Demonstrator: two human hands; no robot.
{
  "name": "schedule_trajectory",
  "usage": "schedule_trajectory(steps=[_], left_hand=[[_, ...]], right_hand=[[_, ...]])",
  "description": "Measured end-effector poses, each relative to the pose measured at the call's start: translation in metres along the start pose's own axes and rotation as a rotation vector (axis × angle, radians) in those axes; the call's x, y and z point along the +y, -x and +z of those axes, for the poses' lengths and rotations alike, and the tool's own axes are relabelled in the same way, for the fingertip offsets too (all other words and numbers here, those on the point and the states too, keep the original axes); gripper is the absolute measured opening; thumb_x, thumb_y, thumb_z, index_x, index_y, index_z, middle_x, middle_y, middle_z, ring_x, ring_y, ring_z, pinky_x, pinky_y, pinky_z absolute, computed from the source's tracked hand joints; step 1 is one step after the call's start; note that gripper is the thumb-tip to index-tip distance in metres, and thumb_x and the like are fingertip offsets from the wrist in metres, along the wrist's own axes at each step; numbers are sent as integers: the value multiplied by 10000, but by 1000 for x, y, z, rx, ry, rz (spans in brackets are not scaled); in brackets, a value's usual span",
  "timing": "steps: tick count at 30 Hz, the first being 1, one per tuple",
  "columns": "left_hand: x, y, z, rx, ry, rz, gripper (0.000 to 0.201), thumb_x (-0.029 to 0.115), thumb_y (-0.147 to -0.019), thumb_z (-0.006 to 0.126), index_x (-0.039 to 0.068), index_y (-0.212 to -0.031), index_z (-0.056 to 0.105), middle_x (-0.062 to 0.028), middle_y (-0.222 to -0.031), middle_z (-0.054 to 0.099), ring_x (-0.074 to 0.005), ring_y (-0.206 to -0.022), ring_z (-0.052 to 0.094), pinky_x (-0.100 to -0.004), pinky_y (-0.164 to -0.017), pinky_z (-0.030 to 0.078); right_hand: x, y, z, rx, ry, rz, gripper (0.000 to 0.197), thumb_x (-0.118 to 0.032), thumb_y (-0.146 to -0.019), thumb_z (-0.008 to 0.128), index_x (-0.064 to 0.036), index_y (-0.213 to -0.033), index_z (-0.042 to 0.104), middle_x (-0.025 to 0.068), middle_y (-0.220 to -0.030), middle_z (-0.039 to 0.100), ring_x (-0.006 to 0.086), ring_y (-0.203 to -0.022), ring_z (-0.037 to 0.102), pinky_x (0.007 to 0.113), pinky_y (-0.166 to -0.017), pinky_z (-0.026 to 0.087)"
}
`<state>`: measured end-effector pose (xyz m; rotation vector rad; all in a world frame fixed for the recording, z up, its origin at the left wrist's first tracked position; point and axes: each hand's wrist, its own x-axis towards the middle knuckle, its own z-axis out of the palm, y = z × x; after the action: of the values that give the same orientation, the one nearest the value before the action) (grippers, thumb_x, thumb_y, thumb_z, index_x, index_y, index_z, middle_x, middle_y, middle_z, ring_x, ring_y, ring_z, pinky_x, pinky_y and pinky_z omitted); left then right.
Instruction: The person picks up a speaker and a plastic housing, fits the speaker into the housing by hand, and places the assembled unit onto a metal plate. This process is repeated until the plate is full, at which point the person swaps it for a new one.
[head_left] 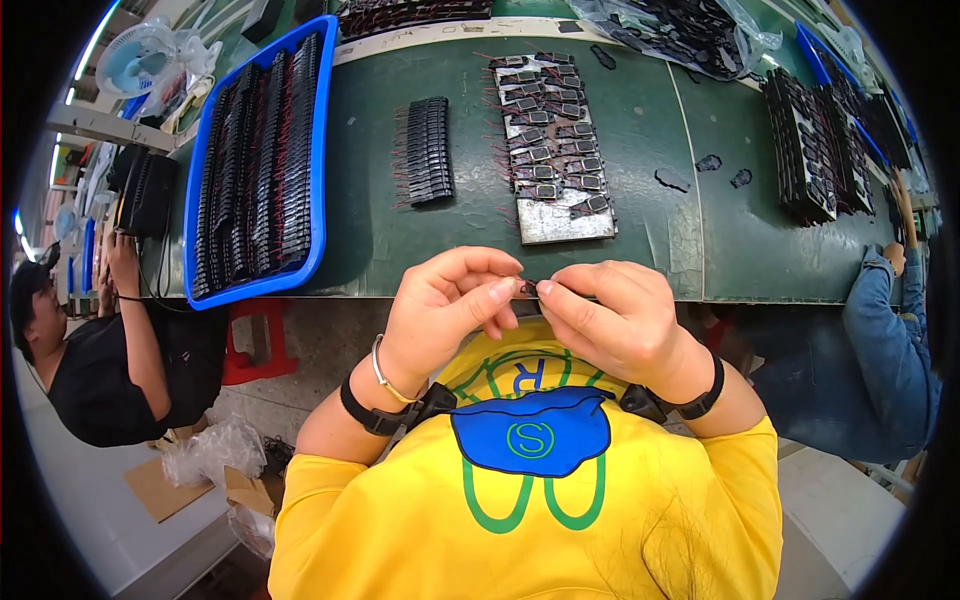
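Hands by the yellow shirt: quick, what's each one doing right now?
Left hand: curled, fingertips at the small black part; can't tell if it's pinching.
Right hand: closed, holding that part.

Across the top of the frame, a workbench is spread. In the upper left, wired components are packed in a tray; to its right, a shorter row of parts is laid. At upper centre, wired modules are set on a slab (its near edge is left bare). Behind, rightward, a plastic bag is placed. At centre, a small part is held between left hand and right hand.
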<state>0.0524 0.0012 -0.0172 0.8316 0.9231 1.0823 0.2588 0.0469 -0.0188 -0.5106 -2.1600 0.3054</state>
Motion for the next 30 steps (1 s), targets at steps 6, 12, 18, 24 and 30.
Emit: schedule_trajectory(steps=[6, 12, 18, 24, 30], left_hand=[[3, -3, 7, -8, -54, -167, 173, 127, -928, 604, -14, -1005, 668, -62, -833, 680, -85, -639, 616, -202, -544, 498], [2, -5, 18, 53, -172, -118, 171, 135, -924, 613, -14, -975, 680, -56, -788, 681, -75, -606, 607, -195, -532, 488], [4, -8, 16, 35, -157, -137, 160, 129, -922, 614, -15, -949, 678, -54, -773, 683, -72, -600, 602, -192, -525, 481], [1, -26, 18, -11, -84, -190, 146, 111, -919, 609, -26, -929, 660, -85, -759, 683, -90, -578, 609, -197, -511, 485], [1, -23, 3, 31, -61, -120, 122, 84, -918, 594, -30, -913, 638, -130, -753, 682, -124, -533, 617, -214, -478, 504]], right_hand=[[-1, 3, -1, -22, 43, -38, 313, 25, -614, 721, -16, -920, 671, 90, -798, 638, 214, -628, 624, 292, -514, 494], [0, 9, -7, -50, 101, -58, 324, 2, -616, 712, -17, -936, 663, 93, -816, 633, 211, -645, 623, 290, -518, 498], [2, 9, -8, -47, 120, -61, 322, -8, -622, 719, -16, -938, 660, 103, -826, 638, 212, -652, 629, 293, -525, 507], [18, 9, -23, -36, 25, -1, 283, -36, -671, 748, -15, -940, 660, 122, -861, 653, 233, -680, 642, 316, -573, 525], [68, 14, -77, -9, 217, 401, 242, -62, -712, 762, -23, -924, 653, 116, -877, 648, 251, -662, 627, 313, -601, 512]])
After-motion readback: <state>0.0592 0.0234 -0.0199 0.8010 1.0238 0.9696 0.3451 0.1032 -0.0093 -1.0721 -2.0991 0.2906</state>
